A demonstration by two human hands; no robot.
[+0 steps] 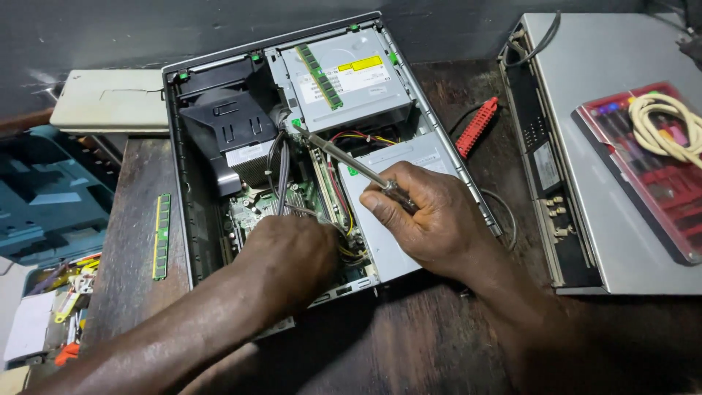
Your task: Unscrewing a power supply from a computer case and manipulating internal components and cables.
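1. Computer case [186, 183], black and grey metal, lies on its side with the side panel off, in the middle of a dark, worn wooden surface [409, 344]. Its inside is exposed: a green circuit board, a black plastic fan shroud [223, 124] over a finned metal heatsink, and bundled grey, red and yellow cables.
2. Two flat grey metal drive housings sit in the case: the upper one [358, 91] carries white and yellow labels; the lower one [395, 157] is plain.
3. Right hand [420, 216] is closed around the handle of a screwdriver [344, 157]. The thin metal shaft slants up and left, its tip near a green clip beside the heatsink.
4. Left hand [289, 256] reaches into the lower part of the case among the cables. Its fingers are curled down out of view; what they grip, if anything, cannot be told.
5. Memory sticks, count two: one [319, 77] lies on the upper drive housing, one [161, 235] lies on the surface just left of the case. Both are long, narrow and green.
6. One red plastic toothed strip [477, 126] lies on the surface right of the case.
7. One silver flat-topped device [607, 66] lies at far right, carrying a red tray of tool bits [658, 183] and a coiled cream cable [665, 121].
8. One blue plastic tool case [44, 197] stands open at far left.
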